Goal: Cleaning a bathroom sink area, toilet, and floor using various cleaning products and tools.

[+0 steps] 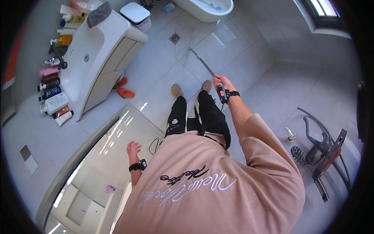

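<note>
My right hand [223, 82] is closed around a thin grey pole [207, 65], which slants down to the tiled floor ahead of my shoes. The pole's far end is faint and blurred beside the square floor drain [175, 38], so its head cannot be made out. A black strap with a small device sits on my right wrist. My left hand [134, 148] is held out at my left side, empty, with its fingers slightly apart, near the glass panel [131, 125]. A similar device is strapped to that wrist.
At left, a white washbasin [96, 41] carries several bottles and a grey cloth [99, 14]. Orange slippers [126, 93] lie by its cabinet. A lidded bin [135, 13] and a white bathtub [204, 10] stand ahead. Wall-mounted shower fittings [321, 146] are at right.
</note>
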A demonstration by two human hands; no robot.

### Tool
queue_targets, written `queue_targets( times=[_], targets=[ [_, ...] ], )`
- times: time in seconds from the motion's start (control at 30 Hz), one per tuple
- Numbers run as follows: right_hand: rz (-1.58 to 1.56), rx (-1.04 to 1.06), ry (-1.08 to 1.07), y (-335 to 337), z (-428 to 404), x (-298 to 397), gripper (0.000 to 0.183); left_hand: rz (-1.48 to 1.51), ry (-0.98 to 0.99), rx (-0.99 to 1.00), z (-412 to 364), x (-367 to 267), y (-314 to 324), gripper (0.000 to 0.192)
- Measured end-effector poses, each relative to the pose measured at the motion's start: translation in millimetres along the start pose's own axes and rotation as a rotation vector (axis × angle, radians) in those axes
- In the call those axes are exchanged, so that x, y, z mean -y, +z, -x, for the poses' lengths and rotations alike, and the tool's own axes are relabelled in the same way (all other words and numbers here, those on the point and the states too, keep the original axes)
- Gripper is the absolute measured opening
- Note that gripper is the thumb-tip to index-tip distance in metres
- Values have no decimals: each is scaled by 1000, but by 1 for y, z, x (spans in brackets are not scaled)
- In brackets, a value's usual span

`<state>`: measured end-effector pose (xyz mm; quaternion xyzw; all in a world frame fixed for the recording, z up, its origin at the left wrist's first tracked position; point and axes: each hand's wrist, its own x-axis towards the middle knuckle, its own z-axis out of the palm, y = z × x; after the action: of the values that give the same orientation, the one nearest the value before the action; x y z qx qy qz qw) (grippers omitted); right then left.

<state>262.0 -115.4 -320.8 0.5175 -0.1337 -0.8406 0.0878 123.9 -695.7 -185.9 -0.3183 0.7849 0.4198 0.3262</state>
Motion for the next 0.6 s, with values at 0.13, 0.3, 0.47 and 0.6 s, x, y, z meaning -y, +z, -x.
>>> queue_targets(
  times=[0.13,0.3,0.47,0.6],
  targets=[
    [172,-153,-182,-90,70,28,31,-37,36,-2,26,-25,31,34],
    [389,-585,-459,-152,126,60,14,-161,-24,94,47,-25,66,34],
    [572,-818,-560,-270,53,133,6,-318,33,142,66,-53,106,32],
    [442,-752,-403,-142,54,82,4,-289,73,88,78,-63,114,31]
  ],
)
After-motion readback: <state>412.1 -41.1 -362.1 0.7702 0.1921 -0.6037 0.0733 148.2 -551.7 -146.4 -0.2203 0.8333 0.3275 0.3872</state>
